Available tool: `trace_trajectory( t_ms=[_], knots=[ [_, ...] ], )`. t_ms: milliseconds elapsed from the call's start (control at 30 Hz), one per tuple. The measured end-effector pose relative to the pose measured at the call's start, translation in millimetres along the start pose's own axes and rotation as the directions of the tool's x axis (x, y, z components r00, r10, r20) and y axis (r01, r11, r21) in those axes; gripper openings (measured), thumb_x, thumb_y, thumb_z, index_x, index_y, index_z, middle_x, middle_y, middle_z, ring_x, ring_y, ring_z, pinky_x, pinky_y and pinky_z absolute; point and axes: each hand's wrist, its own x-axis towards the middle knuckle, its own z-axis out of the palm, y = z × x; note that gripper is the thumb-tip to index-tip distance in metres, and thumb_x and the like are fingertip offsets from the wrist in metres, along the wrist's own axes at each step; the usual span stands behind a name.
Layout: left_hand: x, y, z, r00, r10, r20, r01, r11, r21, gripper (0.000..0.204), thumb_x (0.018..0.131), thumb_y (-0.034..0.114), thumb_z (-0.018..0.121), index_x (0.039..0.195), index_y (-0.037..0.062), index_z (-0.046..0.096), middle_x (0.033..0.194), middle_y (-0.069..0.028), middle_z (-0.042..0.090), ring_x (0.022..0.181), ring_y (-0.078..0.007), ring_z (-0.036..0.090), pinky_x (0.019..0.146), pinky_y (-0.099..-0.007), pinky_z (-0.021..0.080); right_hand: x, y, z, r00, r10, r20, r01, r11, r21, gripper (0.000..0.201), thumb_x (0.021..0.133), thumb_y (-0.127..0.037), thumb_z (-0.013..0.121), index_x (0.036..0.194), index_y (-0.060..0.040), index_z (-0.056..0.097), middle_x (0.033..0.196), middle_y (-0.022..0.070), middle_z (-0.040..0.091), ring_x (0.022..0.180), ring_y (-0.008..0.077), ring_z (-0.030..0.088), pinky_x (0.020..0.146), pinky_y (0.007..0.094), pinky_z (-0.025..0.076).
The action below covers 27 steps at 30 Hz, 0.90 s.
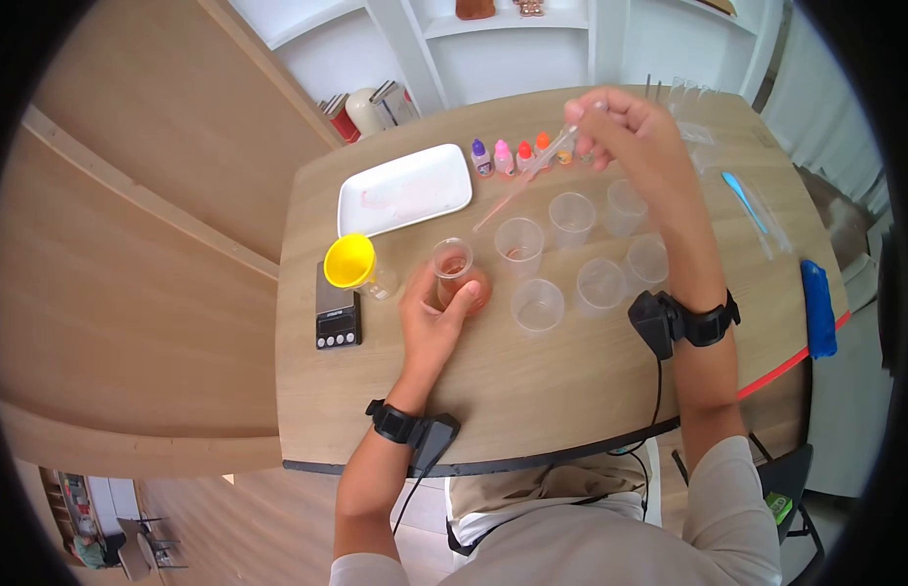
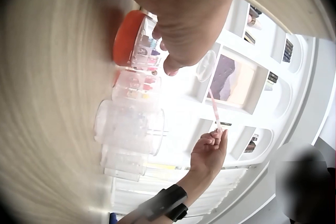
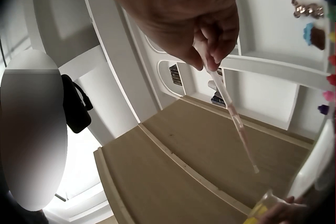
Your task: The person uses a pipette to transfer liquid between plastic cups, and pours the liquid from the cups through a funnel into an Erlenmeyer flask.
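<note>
My left hand (image 1: 430, 317) grips a clear conical flask (image 1: 452, 260) on the table, fingers and thumb wrapped round its sides. Orange-red liquid (image 2: 127, 43) fills the flask's lower part in the left wrist view. High over the table's far side, my right hand (image 1: 635, 127) pinches the bulb end of a clear plastic dropper (image 1: 532, 174). The dropper slants down to the left, its tip above the area behind the flask and cups. Pinkish liquid shows inside its stem (image 3: 237, 121) in the right wrist view. Right of the flask stands a clear plastic cup (image 1: 518, 246) with a little reddish liquid.
Several more clear cups (image 1: 538, 307) stand to the right. Small dye bottles (image 1: 503, 158) line the back beside a white tray (image 1: 405, 190). At left, a yellow funnel (image 1: 350, 261) sits near a black scale (image 1: 338, 322). A blue stirrer (image 1: 743, 200) and blue cloth (image 1: 818, 308) lie at right.
</note>
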Motion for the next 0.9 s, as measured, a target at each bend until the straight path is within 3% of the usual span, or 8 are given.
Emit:
trace_trajectory(
  t_ms=[67, 167, 233, 267, 467, 633, 833, 900],
  knots=[
    [0, -5, 0, 1.0, -0.003, 0.009, 0.003, 1.0, -0.01, 0.042, 0.081, 0.008, 0.073, 0.12, 0.0006, 0.061, 0.121, -0.0089, 0.063, 0.116, -0.0203, 0.057, 0.103, -0.0342, 0.04, 3, -5, -16, 0.998, 0.012, -0.068, -0.014, 1.0, -0.028, 0.024, 0.088, -0.03, 0.068, 0.085, -0.0058, 0.068, 0.065, -0.004, 0.058, 0.059, 0.003, 0.047, 0.051, 0.0199, 0.035],
    [0, -10, 1, 1.0, -0.024, 0.015, 0.025, 0.999, -0.043, 0.045, 0.082, 0.009, 0.073, 0.124, 0.0004, 0.059, 0.122, -0.0098, 0.062, 0.118, -0.0209, 0.056, 0.104, -0.0352, 0.04, 3, -9, -39, 0.978, -0.118, -0.172, 0.092, 0.984, -0.15, 0.025, 0.088, -0.029, 0.068, 0.081, -0.0047, 0.066, 0.062, -0.0039, 0.057, 0.057, 0.0023, 0.046, 0.049, 0.0204, 0.033],
    [0, -14, 0, 0.999, -0.035, 0.018, 0.036, 0.997, -0.071, 0.046, 0.083, 0.01, 0.073, 0.125, 0.0005, 0.057, 0.122, -0.0102, 0.062, 0.119, -0.0212, 0.056, 0.104, -0.0357, 0.04, 3, -10, -46, 0.955, -0.182, -0.235, 0.076, 0.913, -0.4, 0.027, 0.087, -0.029, 0.069, 0.077, -0.0043, 0.064, 0.059, -0.0038, 0.056, 0.056, 0.0019, 0.045, 0.048, 0.0218, 0.033],
    [0, -16, 0, 0.999, -0.035, 0.02, 0.037, 0.997, -0.067, 0.047, 0.083, 0.01, 0.073, 0.126, 0.0004, 0.057, 0.124, -0.0104, 0.062, 0.119, -0.0211, 0.056, 0.104, -0.0358, 0.04, 3, -9, -47, 0.953, -0.184, -0.24, 0.074, 0.912, -0.403, 0.027, 0.087, -0.029, 0.069, 0.077, -0.0043, 0.064, 0.059, -0.0038, 0.056, 0.056, 0.0019, 0.045, 0.048, 0.0218, 0.033],
    [-1, -18, 1, 0.998, -0.048, 0.036, 0.05, 0.996, -0.07, 0.049, 0.085, 0.009, 0.072, 0.13, 0.0001, 0.054, 0.127, -0.011, 0.061, 0.118, -0.0198, 0.056, 0.103, -0.0349, 0.041, 5, 10, -39, 0.959, -0.252, -0.133, 0.145, 0.834, -0.532, 0.027, 0.085, -0.027, 0.069, 0.077, -0.0027, 0.064, 0.058, 0.003, 0.056, 0.052, 0.0126, 0.049, 0.049, 0.028, 0.037],
    [-2, -17, 1, 0.994, -0.092, 0.054, 0.097, 0.99, -0.098, 0.051, 0.086, 0.009, 0.071, 0.133, 0.0001, 0.052, 0.128, -0.0105, 0.06, 0.117, -0.0186, 0.057, 0.101, -0.0334, 0.043, 1, 11, -30, 0.995, -0.104, -0.008, 0.081, 0.817, -0.571, 0.024, 0.081, -0.027, 0.069, 0.077, -0.0036, 0.067, 0.064, 0.0078, 0.062, 0.059, 0.0211, 0.058, 0.056, 0.0344, 0.044],
    [-1, -16, 0, 0.995, -0.08, 0.061, 0.084, 0.995, -0.062, 0.052, 0.086, 0.01, 0.072, 0.133, -0.0001, 0.051, 0.13, -0.0101, 0.059, 0.113, -0.0169, 0.058, 0.098, -0.0328, 0.045, -2, 13, -28, 0.987, -0.131, 0.096, 0.161, 0.721, -0.674, 0.023, 0.082, -0.027, 0.065, 0.078, -0.004, 0.067, 0.069, 0.0105, 0.063, 0.068, 0.0279, 0.06, 0.062, 0.0385, 0.045],
    [-1, -14, 3, 0.995, -0.096, -0.003, 0.094, 0.985, -0.147, 0.043, 0.083, 0.012, 0.075, 0.122, 0.0011, 0.061, 0.117, -0.0087, 0.065, 0.112, -0.0175, 0.059, 0.099, -0.0326, 0.042, -3, 10, -27, 0.989, -0.105, 0.1, 0.145, 0.716, -0.683, 0.023, 0.082, -0.027, 0.065, 0.078, -0.0041, 0.067, 0.069, 0.0105, 0.063, 0.069, 0.028, 0.06, 0.063, 0.0387, 0.045]
  ],
)
